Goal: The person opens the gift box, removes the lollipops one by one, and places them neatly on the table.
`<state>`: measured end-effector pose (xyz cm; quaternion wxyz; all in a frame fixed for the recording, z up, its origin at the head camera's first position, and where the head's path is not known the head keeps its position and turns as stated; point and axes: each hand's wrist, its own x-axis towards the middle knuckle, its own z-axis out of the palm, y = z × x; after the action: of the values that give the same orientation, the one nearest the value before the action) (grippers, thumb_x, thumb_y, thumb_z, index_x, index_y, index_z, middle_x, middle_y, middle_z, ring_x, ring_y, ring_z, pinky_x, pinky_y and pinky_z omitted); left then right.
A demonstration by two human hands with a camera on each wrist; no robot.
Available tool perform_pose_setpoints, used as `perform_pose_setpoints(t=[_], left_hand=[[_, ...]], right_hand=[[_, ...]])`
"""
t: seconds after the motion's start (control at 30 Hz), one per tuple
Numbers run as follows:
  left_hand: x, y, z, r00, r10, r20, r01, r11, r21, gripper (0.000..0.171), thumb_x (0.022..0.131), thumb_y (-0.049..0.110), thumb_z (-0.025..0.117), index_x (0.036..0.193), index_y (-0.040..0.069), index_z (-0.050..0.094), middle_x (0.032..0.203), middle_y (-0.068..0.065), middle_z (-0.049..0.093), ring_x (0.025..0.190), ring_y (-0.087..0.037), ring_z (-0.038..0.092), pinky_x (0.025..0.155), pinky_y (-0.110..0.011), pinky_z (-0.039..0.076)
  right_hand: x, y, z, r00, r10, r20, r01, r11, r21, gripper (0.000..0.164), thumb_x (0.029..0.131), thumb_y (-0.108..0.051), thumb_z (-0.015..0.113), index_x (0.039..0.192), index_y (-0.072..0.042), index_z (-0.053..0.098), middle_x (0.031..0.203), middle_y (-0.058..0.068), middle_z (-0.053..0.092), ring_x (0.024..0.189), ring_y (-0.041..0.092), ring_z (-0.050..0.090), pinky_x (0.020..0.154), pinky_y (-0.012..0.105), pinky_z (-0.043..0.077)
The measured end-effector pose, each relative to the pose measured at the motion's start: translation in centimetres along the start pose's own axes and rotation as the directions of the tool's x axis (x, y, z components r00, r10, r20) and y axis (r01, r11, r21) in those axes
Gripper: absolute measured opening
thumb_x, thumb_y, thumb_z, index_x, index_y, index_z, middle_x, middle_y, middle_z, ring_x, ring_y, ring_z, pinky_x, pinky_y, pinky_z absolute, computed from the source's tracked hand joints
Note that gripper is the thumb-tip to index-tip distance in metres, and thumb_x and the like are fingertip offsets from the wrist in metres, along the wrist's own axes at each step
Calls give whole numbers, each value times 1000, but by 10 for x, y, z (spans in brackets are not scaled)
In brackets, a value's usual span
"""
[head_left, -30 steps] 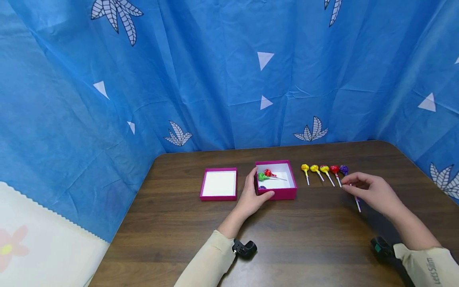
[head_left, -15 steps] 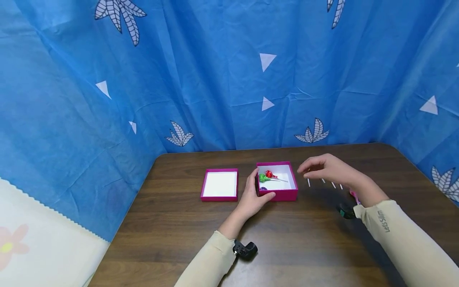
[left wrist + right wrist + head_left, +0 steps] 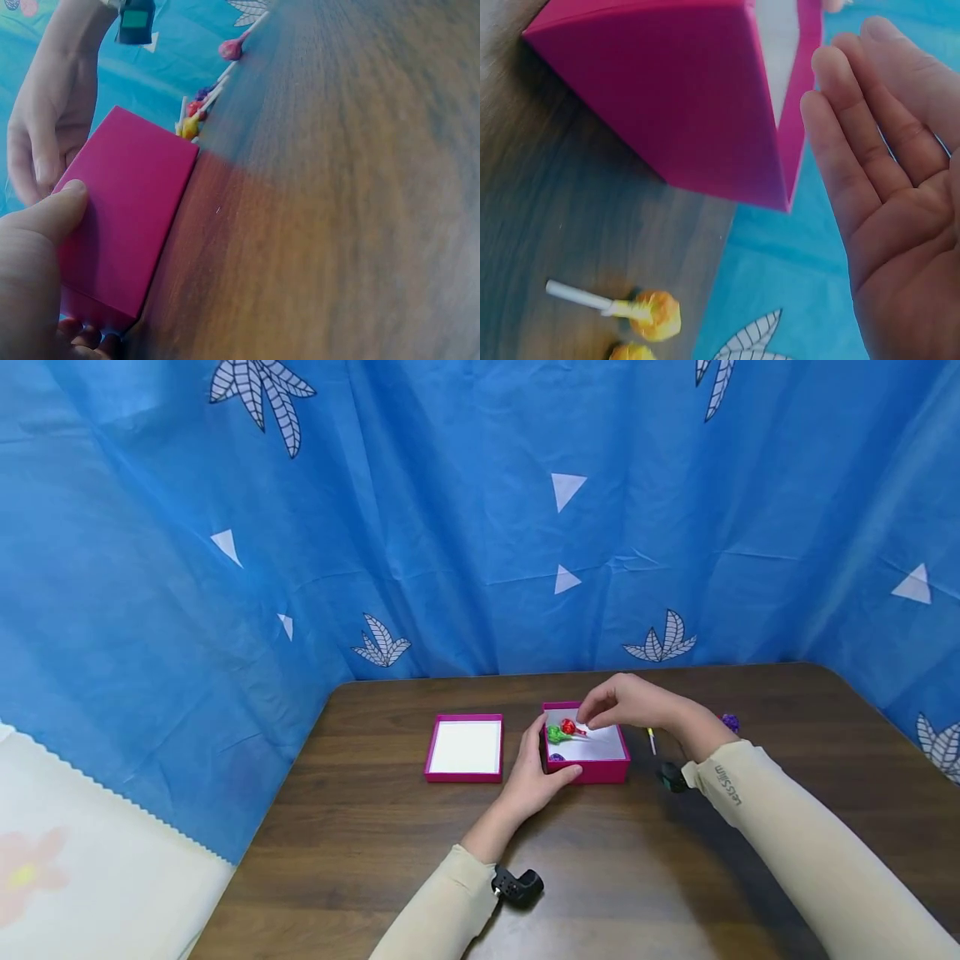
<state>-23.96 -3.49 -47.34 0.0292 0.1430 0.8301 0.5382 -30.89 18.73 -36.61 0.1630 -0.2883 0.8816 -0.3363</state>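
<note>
My left hand (image 3: 530, 779) grips a magenta open-topped box (image 3: 603, 772), thumb on the front wall and fingers around its left side. Inside the white interior lie a green lollipop (image 3: 556, 735), a red lollipop (image 3: 569, 726) and, partly hidden by the front wall, a purple one (image 3: 556, 757). Over the box's right part hovers my right hand (image 3: 637, 700). Its fingers are loosely bent, and nothing shows between them in the right wrist view. A yellow lollipop (image 3: 656, 315) lies on the table beside the box.
Left of the box lies its magenta-rimmed lid (image 3: 463, 779), white inside up. Right of the box, a row of lollipops is mostly hidden by my right arm; the left wrist view shows red (image 3: 196, 109) and pink (image 3: 231, 49) ones. A blue curtain (image 3: 465, 527) hangs behind the table.
My right hand has left a lollipop at the right end of the row and moved left, across the row, to above the box. The left hand has kept its grip on the box.
</note>
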Motion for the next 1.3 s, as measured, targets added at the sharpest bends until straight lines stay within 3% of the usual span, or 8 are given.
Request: perform_pose_setpoints(t=[0.23,0.63,1.3], left_hand=[[-7,-2,6,1000,-6,22,6,1000,1,96,89,40,74,160,25,12,163,-4,23,149,-27,29,118,-54,37],[-3,0,-1,1000,-5,15,5,1000,0,95,88,43,74,159,33,10,162,-2,25,148,-26,33,116,-49,41],[0,0,-1,1000,22,1,-22,1000,-2,93,90,41,73,159,28,12,162,-6,24,148,-28,32,119,-52,36]], right_hand=[[14,3,18,995,-17,98,21,999,-38,20,87,-12,77,107,-9,78,104,6,78,95,16,70,89,35,60],[39,-7,34,977,-6,212,23,997,-78,17,84,-9,80,101,-11,80,94,-1,78,86,10,69,84,29,61],[51,-1,43,965,32,260,7,989,-148,15,84,-17,80,99,-18,81,95,-4,78,85,8,68,86,30,59]])
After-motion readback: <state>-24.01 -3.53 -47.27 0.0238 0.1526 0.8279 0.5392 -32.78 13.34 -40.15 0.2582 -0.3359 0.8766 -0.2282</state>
